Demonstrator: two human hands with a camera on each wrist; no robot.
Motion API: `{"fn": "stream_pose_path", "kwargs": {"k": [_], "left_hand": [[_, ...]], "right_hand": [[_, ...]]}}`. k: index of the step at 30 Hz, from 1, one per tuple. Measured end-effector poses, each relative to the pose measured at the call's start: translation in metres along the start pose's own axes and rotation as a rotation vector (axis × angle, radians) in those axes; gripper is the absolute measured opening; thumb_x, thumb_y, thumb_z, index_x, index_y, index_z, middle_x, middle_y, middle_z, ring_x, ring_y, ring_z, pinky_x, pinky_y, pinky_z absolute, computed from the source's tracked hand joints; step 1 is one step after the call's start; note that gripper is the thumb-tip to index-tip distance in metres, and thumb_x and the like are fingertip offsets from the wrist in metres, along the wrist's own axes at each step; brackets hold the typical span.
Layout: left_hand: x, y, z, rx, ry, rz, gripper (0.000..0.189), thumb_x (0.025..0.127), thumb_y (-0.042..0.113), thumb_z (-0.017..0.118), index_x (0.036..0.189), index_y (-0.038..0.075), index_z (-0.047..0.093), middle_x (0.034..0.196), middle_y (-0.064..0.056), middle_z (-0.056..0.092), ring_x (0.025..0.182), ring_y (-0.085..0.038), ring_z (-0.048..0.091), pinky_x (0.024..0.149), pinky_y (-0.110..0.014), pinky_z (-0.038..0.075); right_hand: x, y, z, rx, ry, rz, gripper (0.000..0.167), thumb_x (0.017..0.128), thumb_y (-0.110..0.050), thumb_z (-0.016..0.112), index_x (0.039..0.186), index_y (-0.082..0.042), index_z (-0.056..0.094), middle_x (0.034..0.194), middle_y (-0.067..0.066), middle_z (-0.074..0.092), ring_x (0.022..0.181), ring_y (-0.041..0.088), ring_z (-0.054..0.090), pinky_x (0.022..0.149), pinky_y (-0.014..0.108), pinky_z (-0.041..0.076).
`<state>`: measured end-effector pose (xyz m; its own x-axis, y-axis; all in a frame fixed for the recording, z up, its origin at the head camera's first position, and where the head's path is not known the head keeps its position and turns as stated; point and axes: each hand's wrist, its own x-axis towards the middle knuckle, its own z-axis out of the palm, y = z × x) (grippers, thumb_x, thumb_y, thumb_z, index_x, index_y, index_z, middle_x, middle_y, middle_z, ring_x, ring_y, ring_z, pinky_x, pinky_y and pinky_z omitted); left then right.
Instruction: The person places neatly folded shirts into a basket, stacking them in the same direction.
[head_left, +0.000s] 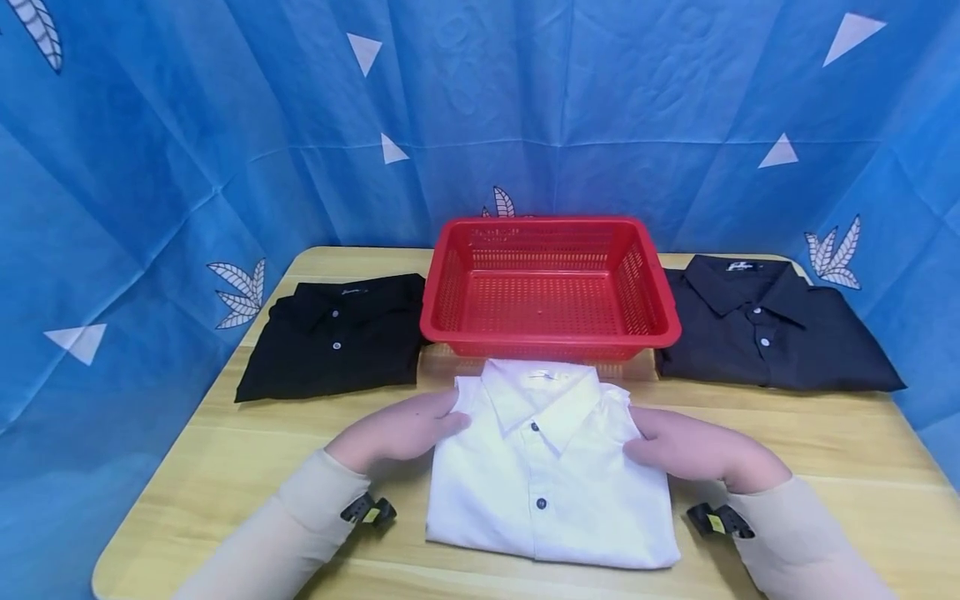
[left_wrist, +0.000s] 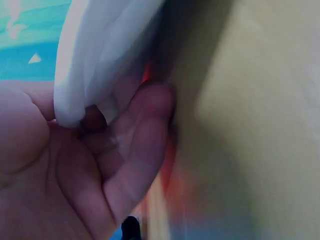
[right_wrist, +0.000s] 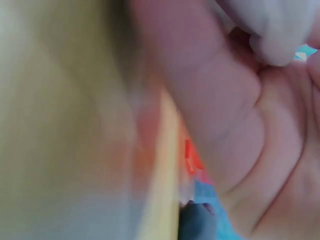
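A folded white shirt [head_left: 480,492] with a collar and dark buttons lies in front of me, its collar end near the basket. My left hand [head_left: 408,429] grips its left edge, the thumb on top and the fingers under the cloth. On the opposite edge my right hand [head_left: 693,446] holds the shirt the same way. In the left wrist view the white cloth [left_wrist: 107,55] passes between thumb and curled fingers. The right wrist view shows a bit of white cloth [right_wrist: 280,35] in that hand's grasp; most of the shirt is out of that view.
A red plastic basket [head_left: 551,340] with perforated walls stands just beyond the shirt. Left of it lies a folded black shirt [head_left: 337,367], and right of it a folded dark shirt [head_left: 720,350]. The wooden table [head_left: 247,483] is backed by a blue patterned curtain [head_left: 480,100].
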<state>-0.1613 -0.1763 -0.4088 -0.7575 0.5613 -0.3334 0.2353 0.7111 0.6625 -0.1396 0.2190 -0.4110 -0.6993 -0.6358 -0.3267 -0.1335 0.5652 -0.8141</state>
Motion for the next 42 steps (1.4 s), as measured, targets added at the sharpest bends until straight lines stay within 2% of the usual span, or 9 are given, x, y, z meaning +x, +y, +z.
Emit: {"fn": "stream_pose_path", "kwargs": {"k": [3, 5, 10, 16, 21, 27, 35, 38, 42], "left_hand": [[-0.003, -0.003, -0.004, -0.142, -0.044, 0.040, 0.053, 0.106, 0.040, 0.049, 0.155, 0.025, 0.037, 0.134, 0.009, 0.052, 0.129, -0.012, 0.045, 0.113, -0.044, 0.036], [-0.003, -0.006, -0.005, -0.236, -0.091, 0.063, 0.054, 0.106, 0.039, 0.049, 0.156, 0.029, 0.032, 0.135, 0.008, 0.052, 0.127, -0.013, 0.049, 0.110, -0.044, 0.039], [-0.005, -0.009, -0.005, -0.459, -0.185, 0.049, 0.054, 0.105, 0.034, 0.054, 0.154, 0.032, 0.032, 0.125, -0.005, 0.058, 0.107, -0.024, 0.065, 0.089, -0.044, 0.056], [-0.006, -0.006, -0.008, -0.571, -0.167, 0.029, 0.065, 0.101, 0.030, 0.061, 0.157, 0.027, 0.028, 0.128, -0.010, 0.057, 0.104, -0.030, 0.068, 0.085, -0.045, 0.058], [-0.010, -0.002, -0.012, -0.607, -0.153, 0.059, 0.064, 0.102, 0.027, 0.062, 0.156, 0.022, 0.028, 0.127, -0.014, 0.057, 0.103, -0.033, 0.069, 0.084, -0.046, 0.058], [-0.019, 0.003, -0.018, -0.554, -0.159, 0.109, 0.062, 0.101, 0.025, 0.063, 0.153, 0.023, 0.029, 0.125, -0.012, 0.057, 0.104, -0.031, 0.068, 0.083, -0.047, 0.058], [-0.025, 0.010, -0.030, -0.548, -0.176, 0.258, 0.050, 0.103, 0.016, 0.057, 0.148, 0.015, 0.035, 0.123, -0.014, 0.060, 0.102, -0.034, 0.069, 0.080, -0.052, 0.059], [-0.027, 0.012, -0.035, -0.570, -0.177, 0.286, 0.051, 0.103, 0.014, 0.056, 0.150, 0.012, 0.034, 0.122, -0.016, 0.061, 0.102, -0.036, 0.069, 0.082, -0.052, 0.059], [-0.029, 0.016, -0.042, -0.581, -0.155, 0.306, 0.056, 0.104, 0.012, 0.056, 0.153, 0.012, 0.031, 0.122, -0.017, 0.061, 0.101, -0.037, 0.070, 0.082, -0.052, 0.059]], "right_hand": [[-0.005, 0.002, 0.001, 0.062, -0.018, -0.022, 0.050, 0.104, -0.022, 0.056, 0.151, -0.010, 0.043, 0.130, 0.001, 0.058, 0.118, 0.022, 0.056, 0.096, 0.023, 0.046], [-0.007, 0.004, 0.002, 0.074, -0.009, -0.034, 0.048, 0.104, -0.024, 0.056, 0.150, -0.013, 0.045, 0.131, 0.000, 0.058, 0.120, 0.021, 0.054, 0.099, 0.023, 0.044], [-0.012, 0.008, -0.001, 0.105, -0.001, -0.065, 0.040, 0.105, -0.024, 0.056, 0.144, -0.019, 0.053, 0.133, -0.001, 0.059, 0.123, 0.019, 0.054, 0.100, 0.024, 0.045], [-0.017, 0.007, -0.006, 0.184, 0.001, -0.119, 0.032, 0.105, -0.018, 0.054, 0.137, -0.013, 0.056, 0.126, 0.008, 0.062, 0.117, 0.023, 0.059, 0.096, 0.028, 0.049], [-0.022, 0.005, -0.008, 0.281, -0.023, -0.144, 0.031, 0.106, -0.014, 0.052, 0.135, -0.007, 0.055, 0.125, 0.015, 0.062, 0.116, 0.027, 0.060, 0.094, 0.031, 0.051], [-0.024, 0.003, -0.010, 0.358, -0.070, -0.195, 0.030, 0.106, -0.008, 0.048, 0.134, -0.005, 0.057, 0.125, 0.017, 0.063, 0.116, 0.030, 0.060, 0.097, 0.031, 0.051], [-0.028, -0.009, -0.015, 0.438, -0.076, -0.263, 0.031, 0.105, -0.002, 0.046, 0.134, -0.001, 0.055, 0.120, 0.021, 0.064, 0.106, 0.038, 0.065, 0.091, 0.038, 0.055], [-0.028, -0.013, -0.017, 0.452, -0.079, -0.313, 0.031, 0.105, 0.001, 0.043, 0.134, 0.000, 0.054, 0.119, 0.021, 0.064, 0.104, 0.038, 0.066, 0.089, 0.039, 0.057], [-0.030, -0.018, -0.022, 0.431, -0.051, -0.322, 0.029, 0.105, 0.002, 0.043, 0.131, -0.001, 0.055, 0.116, 0.020, 0.065, 0.101, 0.037, 0.067, 0.086, 0.040, 0.058]]}}
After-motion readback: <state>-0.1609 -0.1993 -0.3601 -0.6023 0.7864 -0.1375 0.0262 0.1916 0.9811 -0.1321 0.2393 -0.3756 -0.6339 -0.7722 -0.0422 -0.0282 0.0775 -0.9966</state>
